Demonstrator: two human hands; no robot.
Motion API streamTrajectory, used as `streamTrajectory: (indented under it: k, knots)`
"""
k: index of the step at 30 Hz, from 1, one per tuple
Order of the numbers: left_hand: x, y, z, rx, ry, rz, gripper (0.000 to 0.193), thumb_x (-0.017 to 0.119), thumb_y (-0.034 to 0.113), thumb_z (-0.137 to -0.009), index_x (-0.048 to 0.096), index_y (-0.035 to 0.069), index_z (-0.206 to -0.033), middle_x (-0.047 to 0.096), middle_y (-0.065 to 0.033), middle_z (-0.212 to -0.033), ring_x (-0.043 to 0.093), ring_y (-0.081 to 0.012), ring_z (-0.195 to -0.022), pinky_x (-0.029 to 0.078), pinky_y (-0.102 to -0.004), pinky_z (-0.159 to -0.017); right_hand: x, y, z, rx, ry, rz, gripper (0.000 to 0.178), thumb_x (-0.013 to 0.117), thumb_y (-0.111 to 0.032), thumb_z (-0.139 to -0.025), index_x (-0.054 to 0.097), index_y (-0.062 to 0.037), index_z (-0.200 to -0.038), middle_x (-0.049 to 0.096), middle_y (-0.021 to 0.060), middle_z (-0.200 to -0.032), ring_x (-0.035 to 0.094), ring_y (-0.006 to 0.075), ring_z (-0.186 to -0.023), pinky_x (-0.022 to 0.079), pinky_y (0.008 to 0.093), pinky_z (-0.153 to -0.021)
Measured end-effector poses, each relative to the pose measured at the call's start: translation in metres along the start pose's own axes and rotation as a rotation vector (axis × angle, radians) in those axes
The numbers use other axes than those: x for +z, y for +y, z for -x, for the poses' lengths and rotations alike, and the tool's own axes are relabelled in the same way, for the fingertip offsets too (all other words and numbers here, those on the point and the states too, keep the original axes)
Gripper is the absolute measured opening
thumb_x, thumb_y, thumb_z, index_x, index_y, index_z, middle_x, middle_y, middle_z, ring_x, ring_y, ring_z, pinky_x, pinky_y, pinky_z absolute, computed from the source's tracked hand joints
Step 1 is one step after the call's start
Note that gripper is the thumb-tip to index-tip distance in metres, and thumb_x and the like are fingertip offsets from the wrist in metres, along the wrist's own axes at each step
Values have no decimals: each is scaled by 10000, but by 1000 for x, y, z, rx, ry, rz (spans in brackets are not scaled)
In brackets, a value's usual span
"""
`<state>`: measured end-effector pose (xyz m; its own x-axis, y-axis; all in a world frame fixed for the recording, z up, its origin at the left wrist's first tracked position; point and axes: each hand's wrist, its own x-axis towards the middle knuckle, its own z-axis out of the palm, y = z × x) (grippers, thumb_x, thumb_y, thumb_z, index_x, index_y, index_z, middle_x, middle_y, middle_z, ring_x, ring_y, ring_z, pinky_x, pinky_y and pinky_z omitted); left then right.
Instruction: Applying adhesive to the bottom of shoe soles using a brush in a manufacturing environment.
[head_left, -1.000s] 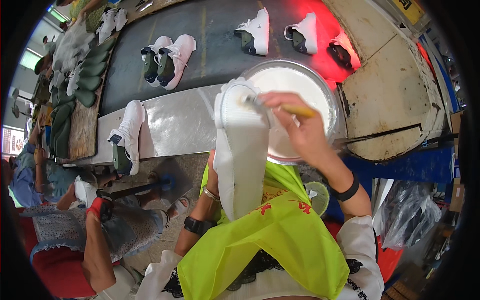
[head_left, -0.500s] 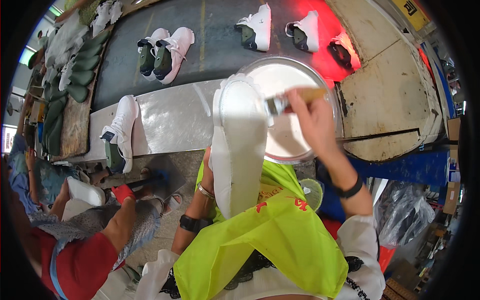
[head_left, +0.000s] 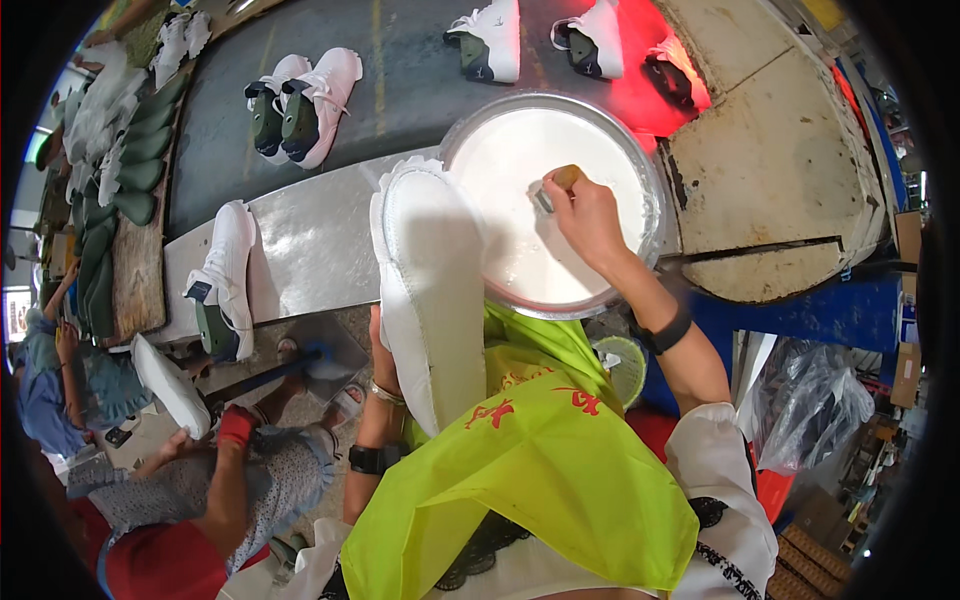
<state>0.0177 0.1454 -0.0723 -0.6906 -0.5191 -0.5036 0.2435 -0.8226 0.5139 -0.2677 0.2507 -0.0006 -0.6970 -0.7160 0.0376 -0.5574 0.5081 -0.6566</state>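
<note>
A white shoe point(head_left: 432, 300) stands tilted up in front of me with its pale underside facing me. My left hand point(head_left: 383, 352) is closed on it from behind, and most of the fingers are hidden by the shoe. My right hand point(head_left: 592, 222) grips a brush point(head_left: 568, 177) with a tan handle and metal band. Its bristle end reaches down into white liquid point(head_left: 520, 150) that fills a wide round metal basin point(head_left: 657, 195). The basin stands just right of the shoe.
White-and-green sneakers point(head_left: 325, 105) stand on a dark conveyor belt point(head_left: 410, 100), the far-right one under red light. Another sneaker point(head_left: 225, 275) rests on the metal ledge point(head_left: 310, 255). Dark green soles point(head_left: 145, 160) line a board at left. A co-worker in red point(head_left: 180, 545) holds a white shoe point(head_left: 172, 385).
My right hand has drawn the brush off the shoe's upper right edge and lowered it into the white liquid. The shoe appears farther left in view, partly because the view has shifted.
</note>
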Motion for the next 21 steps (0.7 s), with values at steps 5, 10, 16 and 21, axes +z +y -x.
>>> streamTrajectory:
  k: [5,10,16,21]
  knots:
    - [-16,-2,-3,-95,-80,-4,695,252,595,-949,397,75,-1387,568,-136,-1255,590,-259,-1089,470,-398,-951,-30,-27,9,-59,93,-428,192,582,-155,-912,632,24,-962,672,119,-790,677,175,-708,517,286,-660]
    - [20,-4,0,-88,-73,-2,700,230,594,-953,409,69,-1380,560,-127,-1266,581,-264,-1102,468,-397,-955,-24,-44,24,-215,100,-454,139,590,-79,-894,622,3,-1002,670,125,-961,654,172,-811,507,285,-727]
    - [11,-6,-6,-87,-148,42,681,216,575,-965,418,70,-1374,564,-121,-1261,581,-256,-1102,469,-394,-954,-22,-80,73,-591,13,-404,221,640,-19,-828,619,-5,-1048,653,140,-986,640,259,-812,508,318,-749]
    - [-8,-12,-11,-87,-460,194,657,222,557,-974,423,73,-1371,565,-109,-1263,580,-242,-1103,468,-389,-955,-33,-99,78,-551,-248,-426,198,622,-35,-851,614,18,-1041,655,144,-962,641,247,-787,511,327,-722]
